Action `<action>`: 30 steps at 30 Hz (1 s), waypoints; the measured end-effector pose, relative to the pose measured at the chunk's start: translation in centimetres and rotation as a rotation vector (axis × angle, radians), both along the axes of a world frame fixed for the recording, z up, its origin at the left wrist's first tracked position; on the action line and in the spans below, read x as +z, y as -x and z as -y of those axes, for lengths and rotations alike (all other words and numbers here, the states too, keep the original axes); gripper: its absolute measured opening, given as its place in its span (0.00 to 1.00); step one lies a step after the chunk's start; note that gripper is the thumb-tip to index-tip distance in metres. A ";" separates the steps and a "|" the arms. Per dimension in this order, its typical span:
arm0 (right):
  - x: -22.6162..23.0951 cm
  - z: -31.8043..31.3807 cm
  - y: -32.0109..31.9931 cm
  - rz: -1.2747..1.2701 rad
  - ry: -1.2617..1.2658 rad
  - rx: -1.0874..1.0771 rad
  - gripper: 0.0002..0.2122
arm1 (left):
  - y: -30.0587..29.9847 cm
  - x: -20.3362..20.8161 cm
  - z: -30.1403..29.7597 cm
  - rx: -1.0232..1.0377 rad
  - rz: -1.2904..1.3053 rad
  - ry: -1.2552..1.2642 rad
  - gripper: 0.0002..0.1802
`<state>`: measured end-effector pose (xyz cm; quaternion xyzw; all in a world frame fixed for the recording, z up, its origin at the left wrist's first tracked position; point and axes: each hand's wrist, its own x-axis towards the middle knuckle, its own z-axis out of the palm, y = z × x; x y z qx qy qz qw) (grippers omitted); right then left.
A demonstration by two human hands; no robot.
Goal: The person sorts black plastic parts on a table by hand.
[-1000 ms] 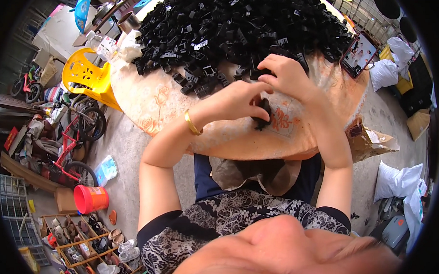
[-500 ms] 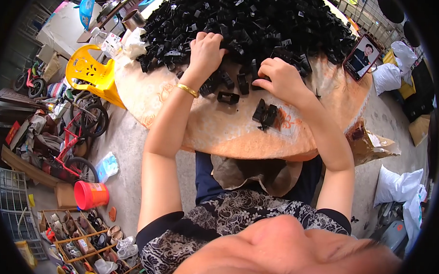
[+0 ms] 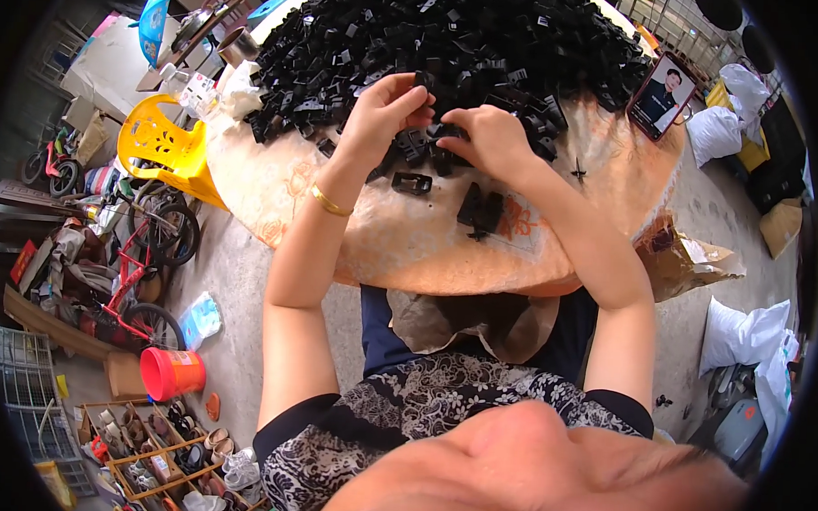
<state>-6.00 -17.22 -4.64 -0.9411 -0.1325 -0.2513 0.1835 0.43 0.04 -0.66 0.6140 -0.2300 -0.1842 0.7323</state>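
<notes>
Both hands, left hand and right hand, pinch small black plastic parts at the near edge of the heap.

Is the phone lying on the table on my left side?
No, the phone lies at the table's right edge, beyond the right hand, with the black plastic parts heaped beside it.

Bright, even daylight is filling the scene; the table is glowing pale orange with only soft, short shadows lying under the arms; the black parts are merging into one dark mass, their detail hard to separate; the fisheye is bending straight edges toward the rim; a black vignette is closing the corners; the near cloth at the lower edge is lying blurred; the centre is staying reasonably sharp.
</notes>
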 end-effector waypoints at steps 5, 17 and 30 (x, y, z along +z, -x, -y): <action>0.8 0.6 0.1 -0.123 -0.168 0.038 0.10 | -1.0 -0.5 -0.6 -0.046 -0.129 0.125 0.12; 2.3 0.9 1.2 -0.288 -1.313 0.319 0.09 | 1.4 -1.4 1.4 -0.136 -0.106 0.198 0.15; 1.9 -0.3 1.2 0.261 -0.586 0.163 0.05 | 2.6 -2.0 2.3 -0.021 -0.092 0.214 0.21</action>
